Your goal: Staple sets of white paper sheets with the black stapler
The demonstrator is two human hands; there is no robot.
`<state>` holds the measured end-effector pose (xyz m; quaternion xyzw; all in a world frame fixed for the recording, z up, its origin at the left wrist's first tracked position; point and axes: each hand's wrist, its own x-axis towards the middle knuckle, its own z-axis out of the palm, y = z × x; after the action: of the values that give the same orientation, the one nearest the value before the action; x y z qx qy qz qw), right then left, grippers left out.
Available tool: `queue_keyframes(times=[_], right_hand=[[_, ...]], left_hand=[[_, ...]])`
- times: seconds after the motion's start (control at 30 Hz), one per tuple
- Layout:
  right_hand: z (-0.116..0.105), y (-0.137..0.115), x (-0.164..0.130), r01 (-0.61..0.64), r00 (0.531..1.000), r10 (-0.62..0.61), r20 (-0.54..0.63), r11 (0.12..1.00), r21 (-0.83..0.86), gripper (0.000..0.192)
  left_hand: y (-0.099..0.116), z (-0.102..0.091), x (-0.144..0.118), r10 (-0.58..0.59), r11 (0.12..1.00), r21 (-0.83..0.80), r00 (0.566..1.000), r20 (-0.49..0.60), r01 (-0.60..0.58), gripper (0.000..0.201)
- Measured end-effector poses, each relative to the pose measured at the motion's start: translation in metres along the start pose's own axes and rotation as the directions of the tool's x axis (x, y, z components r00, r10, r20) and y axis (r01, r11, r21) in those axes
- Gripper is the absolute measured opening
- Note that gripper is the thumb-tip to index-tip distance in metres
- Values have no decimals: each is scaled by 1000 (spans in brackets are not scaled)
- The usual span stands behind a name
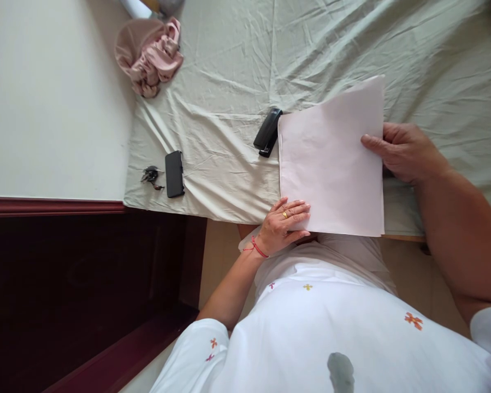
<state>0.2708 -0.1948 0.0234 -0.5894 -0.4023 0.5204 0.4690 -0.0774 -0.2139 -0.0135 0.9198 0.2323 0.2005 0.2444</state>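
A stack of pale pink paper (331, 164) lies flat on a bed covered with a wrinkled light green sheet (229, 71), its near edge reaching the bed's edge just in front of the person's white, flower-printed garment (331, 327). The left hand (284, 224) rests on the stack's near left corner, its fingers (296, 210) laid out almost straight and pressed flat on the top sheet rather than curled round it; a gold ring sits on one finger and a red string bracelet (258, 248) circles the wrist. The right hand (404, 153) is at the stack's right edge, its thumb lying on top of the paper and the other fingers tucked under or behind the edge, so it appears to pinch the sheets lightly, though how far the hidden fingers close cannot be told. A black stapler (267, 132) lies on the sheet touching or just beside the stack's far left corner. Farther left of the stack, well apart from it, a black phone (174, 173) lies near the bed's edge with a small bunch of keys (152, 176) just beside it. Beyond those, at the bed's far left corner, sits a crumpled pink cloth (151, 54). Left of the bed runs a pale wall with a dark wooden panel (65, 284) beside it.
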Motion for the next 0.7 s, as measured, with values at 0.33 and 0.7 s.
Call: queue_keyframes(times=[0.33,0.7], right_hand=[[-2,10,2,49,995,-48,-90,999,5,31],[1,6,-2,118,989,-113,-94,992,52,41]], left_hand=[[1,1,1,44,998,56,998,-52,-42,41],[19,-19,10,-232,971,-136,905,-358,195,38]])
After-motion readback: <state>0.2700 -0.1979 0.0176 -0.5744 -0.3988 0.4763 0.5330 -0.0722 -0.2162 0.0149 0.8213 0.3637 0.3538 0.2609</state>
